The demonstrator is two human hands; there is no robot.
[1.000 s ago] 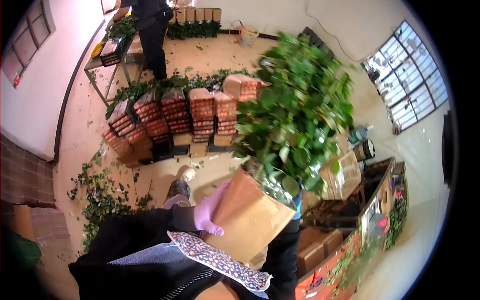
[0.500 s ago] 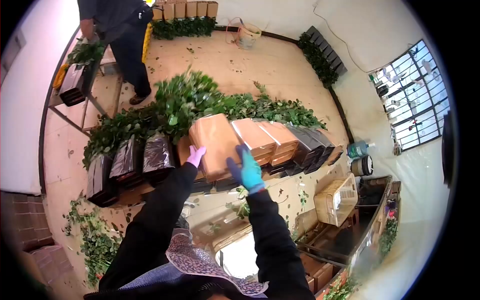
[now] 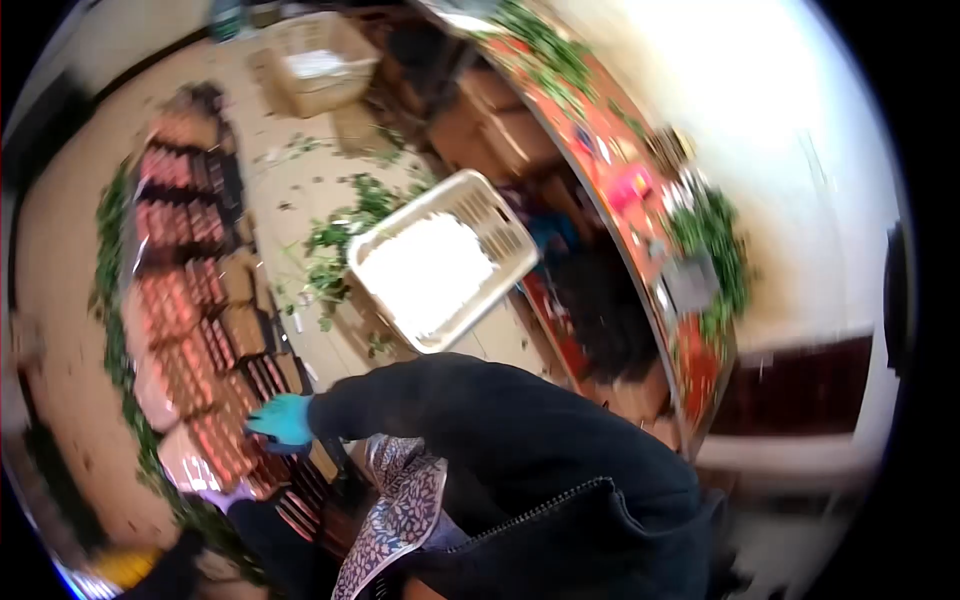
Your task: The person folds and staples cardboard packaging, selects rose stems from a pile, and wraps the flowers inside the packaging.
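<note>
My right hand (image 3: 283,420), in a teal glove with dark fingertips, lies against the near end of a row of wrapped flower bundles (image 3: 205,445). Its fingers reach left over a brown-wrapped bundle, looking apart, though motion softens them. My left hand (image 3: 228,496), in a light purple glove, is low beside the same bundle, mostly hidden and smeared. The bundles show rows of pinkish heads on this side, with brown or dark wrapping. Green foliage (image 3: 112,270) sticks out along their far side.
A cream plastic basket (image 3: 512,228) with bright white contents stands on the floor beside loose leaves (image 3: 340,235). Another basket (image 3: 335,65) is farther back. Along the right runs a reddish bench (image 3: 640,225) with cut stems (image 3: 715,250) and a pink object (image 3: 628,187).
My view has swung right, so the bundle row now lies at the left. Both hands, earlier gripping a brown-wrapped bundle above the row, are now low at its near end.
</note>
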